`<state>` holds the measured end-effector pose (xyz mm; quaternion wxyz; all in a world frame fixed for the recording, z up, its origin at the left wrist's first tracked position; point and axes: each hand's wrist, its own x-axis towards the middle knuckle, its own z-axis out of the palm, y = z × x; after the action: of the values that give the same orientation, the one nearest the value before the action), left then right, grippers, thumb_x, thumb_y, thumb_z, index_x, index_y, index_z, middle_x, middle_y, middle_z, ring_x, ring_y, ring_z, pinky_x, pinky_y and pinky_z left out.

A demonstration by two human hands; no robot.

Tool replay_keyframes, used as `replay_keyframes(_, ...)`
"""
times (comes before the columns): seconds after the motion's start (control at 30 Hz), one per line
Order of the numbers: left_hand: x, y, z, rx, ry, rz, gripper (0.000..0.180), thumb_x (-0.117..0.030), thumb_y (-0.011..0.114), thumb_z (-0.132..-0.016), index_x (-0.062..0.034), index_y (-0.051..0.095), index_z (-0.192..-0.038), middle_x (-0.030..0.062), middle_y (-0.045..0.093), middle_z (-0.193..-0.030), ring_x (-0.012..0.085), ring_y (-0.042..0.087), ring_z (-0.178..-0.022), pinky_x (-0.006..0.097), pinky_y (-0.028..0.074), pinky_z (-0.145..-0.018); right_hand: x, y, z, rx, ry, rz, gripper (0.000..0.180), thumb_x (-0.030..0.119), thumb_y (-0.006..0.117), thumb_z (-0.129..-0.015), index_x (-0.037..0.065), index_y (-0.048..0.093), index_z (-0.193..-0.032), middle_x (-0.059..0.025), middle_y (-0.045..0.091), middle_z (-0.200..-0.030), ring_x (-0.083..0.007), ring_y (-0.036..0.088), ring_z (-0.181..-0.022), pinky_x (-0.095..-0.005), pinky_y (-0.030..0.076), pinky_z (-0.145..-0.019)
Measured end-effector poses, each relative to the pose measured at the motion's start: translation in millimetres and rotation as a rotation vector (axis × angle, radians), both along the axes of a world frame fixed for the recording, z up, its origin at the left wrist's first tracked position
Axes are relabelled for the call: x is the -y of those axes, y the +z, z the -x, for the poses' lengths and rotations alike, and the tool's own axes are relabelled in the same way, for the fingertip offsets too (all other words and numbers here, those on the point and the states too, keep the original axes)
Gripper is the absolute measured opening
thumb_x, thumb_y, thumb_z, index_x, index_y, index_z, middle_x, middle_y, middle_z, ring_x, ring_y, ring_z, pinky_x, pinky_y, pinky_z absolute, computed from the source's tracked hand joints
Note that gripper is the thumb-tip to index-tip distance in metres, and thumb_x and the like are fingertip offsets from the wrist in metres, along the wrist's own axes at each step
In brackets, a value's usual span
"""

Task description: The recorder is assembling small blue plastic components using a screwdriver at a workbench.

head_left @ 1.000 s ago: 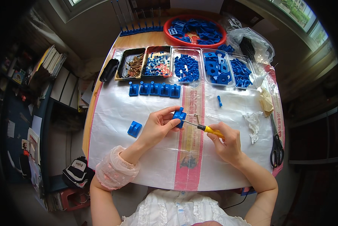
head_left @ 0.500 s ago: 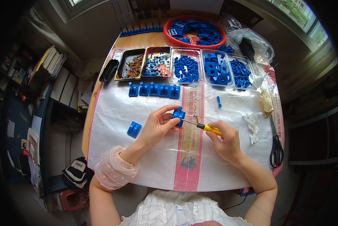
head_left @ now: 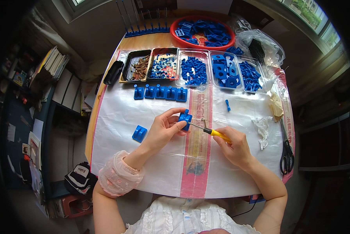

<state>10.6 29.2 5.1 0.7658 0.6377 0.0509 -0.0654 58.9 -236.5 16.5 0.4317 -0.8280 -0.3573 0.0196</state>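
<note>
Over the middle of the table, my left hand (head_left: 164,129) is closed on a blue plastic assembly (head_left: 185,117), pinched between thumb and fingers. My right hand (head_left: 234,147) grips a screwdriver (head_left: 220,135) by its yellow and black handle. The metal shaft points left, its tip at the assembly's right side; whether it sits in a screw is too small to tell. A single blue plastic base (head_left: 139,133) lies left of my left hand. Farther off, several similar blue assemblies (head_left: 160,93) stand in a row. A small blue bow-shaped piece (head_left: 227,105) lies beyond my right hand.
Behind the row stand trays of screws (head_left: 140,67), nuts (head_left: 164,68) and blue parts (head_left: 193,71). A red basin (head_left: 232,39) of blue pieces is at the back. Black scissors (head_left: 287,158), crumpled tissue (head_left: 262,132) and a plastic bag (head_left: 274,45) lie at the right.
Almost nothing differs. Both hands hold the same place, with the screwdriver still against the blue assembly; the whole view has shifted very slightly.
</note>
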Motion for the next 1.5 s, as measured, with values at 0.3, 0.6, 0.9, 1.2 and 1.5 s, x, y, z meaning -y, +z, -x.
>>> replay_keyframes(0.3,-1.1,-3.4,-0.3,-0.011,-0.019,0.011,0.045,-0.004,0.066,-0.097,0.0019,0.054,-0.14,0.0126,0.072,-0.115,0.0167,0.073,-0.094,0.025,0.061,-0.078,-1.3,-1.2,0.8,0.005,-0.019,-0.004,0.017,0.008,0.074,-0.091,-0.002,0.068,-0.102,-0.0161,0.072,-0.087,-0.0275,0.073,-0.07,-0.0332,0.058,-0.058)
replay_keyframes(0.6,-1.6,-2.3,0.9,-0.037,-0.031,-0.001,0.046,-0.001,0.065,-0.097,0.0026,0.055,-0.142,0.0133,0.073,-0.115,0.0177,0.074,-0.091,0.024,0.061,-0.077,-1.6,-2.8,8.6,0.093,-0.035,0.018,0.016,0.008,0.075,-0.088,0.001,0.068,-0.102,-0.013,0.071,-0.082,-0.0264,0.068,-0.061,-0.0342,0.052,-0.053)
replay_keyframes(0.9,-2.0,0.9,2.2,-0.043,-0.043,-0.004,0.046,0.001,0.065,-0.096,0.0017,0.055,-0.142,0.0126,0.073,-0.114,0.0174,0.074,-0.092,0.024,0.062,-0.079,-1.1,0.0,12.3,0.384,-0.022,0.137,0.019,0.011,0.075,-0.088,0.004,0.068,-0.104,-0.0061,0.063,-0.072,-0.0229,0.06,-0.052,-0.035,0.044,-0.045)
replay_keyframes(1.2,-1.6,-0.1,1.9,-0.016,-0.043,-0.034,0.046,0.002,0.065,-0.096,0.0023,0.056,-0.141,0.0125,0.074,-0.113,0.0174,0.074,-0.092,0.025,0.062,-0.079,-1.5,-4.9,13.3,0.237,-0.032,0.051,0.017,0.009,0.074,-0.088,0.003,0.068,-0.103,-0.0089,0.067,-0.077,-0.0242,0.063,-0.054,-0.0351,0.046,-0.047)
replay_keyframes(1.5,-0.7,-1.6,2.5,0.01,-0.027,-0.06,0.045,0.004,0.064,-0.095,0.0021,0.057,-0.14,0.0114,0.074,-0.111,0.0168,0.074,-0.091,0.025,0.062,-0.079,-3.2,-1.4,14.9,-0.002,-0.046,-0.007,0.014,0.009,0.074,-0.09,0.0,0.07,-0.101,-0.0144,0.07,-0.078,-0.0237,0.065,-0.055,-0.0331,0.048,-0.051)
